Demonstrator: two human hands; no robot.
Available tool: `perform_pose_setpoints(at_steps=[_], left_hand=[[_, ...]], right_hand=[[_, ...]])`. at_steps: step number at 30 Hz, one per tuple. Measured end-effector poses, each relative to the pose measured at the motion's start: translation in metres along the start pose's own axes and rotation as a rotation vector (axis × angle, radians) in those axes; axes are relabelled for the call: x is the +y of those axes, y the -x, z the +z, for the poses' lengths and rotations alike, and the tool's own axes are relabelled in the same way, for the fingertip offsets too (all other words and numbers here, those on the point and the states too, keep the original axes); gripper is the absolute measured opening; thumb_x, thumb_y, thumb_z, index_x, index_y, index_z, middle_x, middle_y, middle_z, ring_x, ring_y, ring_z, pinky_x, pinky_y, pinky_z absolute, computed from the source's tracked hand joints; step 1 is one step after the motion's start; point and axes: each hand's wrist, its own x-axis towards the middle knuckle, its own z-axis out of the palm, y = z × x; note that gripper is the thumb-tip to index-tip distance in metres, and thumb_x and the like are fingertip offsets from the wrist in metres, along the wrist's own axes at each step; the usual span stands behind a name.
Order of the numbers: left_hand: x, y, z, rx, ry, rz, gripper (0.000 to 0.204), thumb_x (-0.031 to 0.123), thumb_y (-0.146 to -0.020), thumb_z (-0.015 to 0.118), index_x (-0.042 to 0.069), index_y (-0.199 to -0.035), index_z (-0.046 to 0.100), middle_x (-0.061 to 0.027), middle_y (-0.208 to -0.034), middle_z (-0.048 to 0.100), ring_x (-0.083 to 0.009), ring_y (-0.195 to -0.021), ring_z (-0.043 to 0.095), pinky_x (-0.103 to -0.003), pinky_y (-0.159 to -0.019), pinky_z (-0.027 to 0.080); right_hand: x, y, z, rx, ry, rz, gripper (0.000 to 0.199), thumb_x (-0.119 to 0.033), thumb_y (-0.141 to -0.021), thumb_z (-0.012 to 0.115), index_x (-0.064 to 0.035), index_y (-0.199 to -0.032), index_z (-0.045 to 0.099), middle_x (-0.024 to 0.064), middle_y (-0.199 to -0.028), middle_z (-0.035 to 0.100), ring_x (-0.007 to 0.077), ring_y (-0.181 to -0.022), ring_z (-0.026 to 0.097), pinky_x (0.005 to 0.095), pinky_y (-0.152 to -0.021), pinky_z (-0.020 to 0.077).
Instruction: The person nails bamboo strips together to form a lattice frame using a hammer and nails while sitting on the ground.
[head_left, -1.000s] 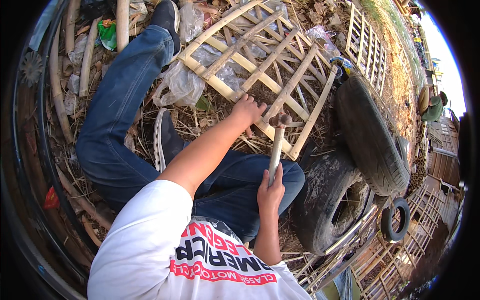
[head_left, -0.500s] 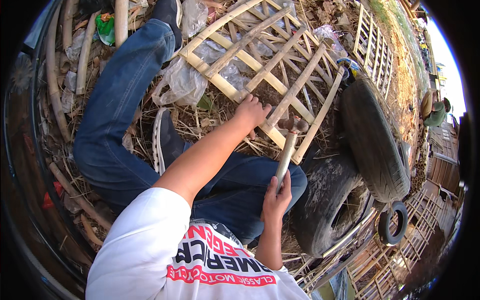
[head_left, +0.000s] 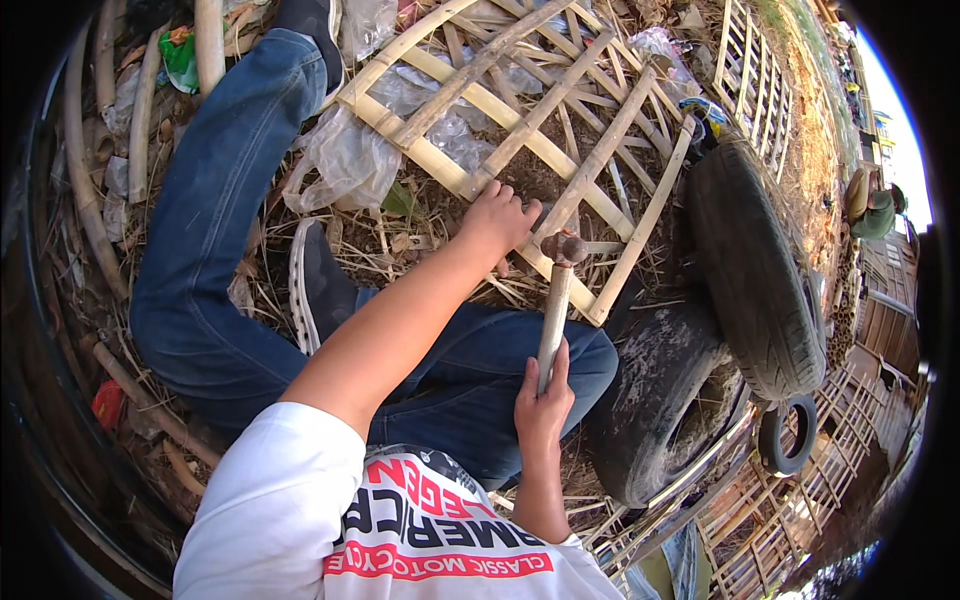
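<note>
Ground point(head_left: 420, 255): dry straw and bare dirt.
On it: bamboo lattice frame point(head_left: 520, 130), clear plastic bags point(head_left: 345, 160), bamboo poles point(head_left: 140, 110), worn tyres point(head_left: 755, 270).

There is one view only, from a camera on the person's head, looking steeply down over the white shirt point(head_left: 300, 500) at six o'clock onto the lap and the ground close below. It sits near enough that the bamboo lattice point(head_left: 560, 130) fills twelve o'clock (its straight slats bow with the fisheye). Old tyres point(head_left: 750, 270) curve away towards three o'clock at the rim.
</note>
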Motion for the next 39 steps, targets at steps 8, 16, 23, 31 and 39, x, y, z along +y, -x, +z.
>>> perform_pose_setpoints(at_steps=[8,16,23,31,39], left_hand=[[-0.001,0.001,-0.002,-0.001,0.012,-0.012,0.117,0.045,-0.041,0.090,0.005,-0.139,0.040,-0.0108,-0.113,0.064,-0.0285,-0.115,0.053,-0.042,-0.103,0.032],[-0.001,-0.001,-0.002,-0.009,0.002,-0.011,0.116,0.046,-0.042,0.090,0.004,-0.138,0.040,-0.0115,-0.112,0.064,-0.0290,-0.115,0.054,-0.043,-0.104,0.033],[-0.004,0.001,0.000,-0.033,0.014,-0.013,0.119,0.044,-0.044,0.092,0.006,-0.142,0.036,-0.0116,-0.116,0.064,-0.0293,-0.118,0.051,-0.043,-0.106,0.029],[0.002,-0.003,-0.004,-0.085,0.033,-0.037,0.116,0.041,-0.046,0.091,0.007,-0.142,0.036,-0.0130,-0.122,0.061,-0.0295,-0.122,0.049,-0.043,-0.107,0.027],[0.001,-0.001,-0.007,-0.093,0.022,-0.034,0.119,0.040,-0.047,0.091,0.008,-0.145,0.033,-0.0120,-0.123,0.062,-0.0292,-0.122,0.049,-0.042,-0.105,0.028]], right_hand=[[-0.002,-0.001,-0.001,-0.064,0.006,0.001,0.043,-0.014,-0.093,0.060,0.0002,-0.132,0.048,0.0285,-0.090,0.066,0.0389,-0.086,0.069,0.0359,-0.067,0.0519],[0.004,0.000,-0.005,-0.061,-0.100,0.026,0.044,-0.016,-0.096,0.058,0.0017,-0.135,0.046,0.0136,-0.074,0.063,0.0174,-0.062,0.062,0.0293,-0.056,0.0478],[-0.019,0.012,-0.040,0.114,-0.419,0.083,0.046,-0.015,-0.096,0.056,0.0072,-0.135,0.043,0.0009,-0.067,0.056,0.0055,-0.058,0.051,0.0203,-0.053,0.0418],[0.012,-0.002,0.004,0.041,-0.051,-0.055,0.046,-0.014,-0.095,0.057,0.0022,-0.135,0.043,0.0227,-0.074,0.062,0.0294,-0.061,0.066,0.0319,-0.057,0.0484],[0.011,-0.004,0.004,0.001,-0.165,0.141,0.045,-0.017,-0.096,0.057,0.0005,-0.136,0.046,0.0050,-0.065,0.055,0.0082,-0.057,0.050,0.0257,-0.052,0.0426]])
